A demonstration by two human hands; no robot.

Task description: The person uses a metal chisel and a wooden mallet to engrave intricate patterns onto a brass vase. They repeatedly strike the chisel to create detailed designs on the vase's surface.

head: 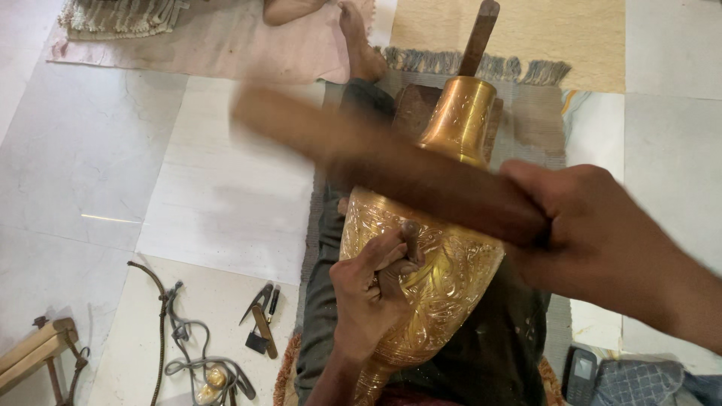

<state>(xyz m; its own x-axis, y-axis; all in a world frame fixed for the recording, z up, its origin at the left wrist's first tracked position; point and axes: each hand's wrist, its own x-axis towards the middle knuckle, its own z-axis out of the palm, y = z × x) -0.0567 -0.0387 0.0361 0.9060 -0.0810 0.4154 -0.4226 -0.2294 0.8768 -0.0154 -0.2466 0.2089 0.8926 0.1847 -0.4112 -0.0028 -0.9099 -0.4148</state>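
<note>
My right hand is clamped around one end of a wooden stick, which runs up and to the left across the neck of the vase; the stick is blurred. My left hand is closed on a small dark punch, its tip set against the engraved brass belly.

The vase lies along my lap, mouth pointing away from me, its neck over a wooden block, with a wooden rod sticking out past the mouth. My legs in dark trousers run under it, and a bare foot reaches the pink mat.

To the left the pale tiled floor lies open out to the frame edge. Nearer me on that side lie small tools and a cord, well apart from the vase. A fringed rug lies beyond the mouth. By my right knee a phone sits near the bottom edge.
</note>
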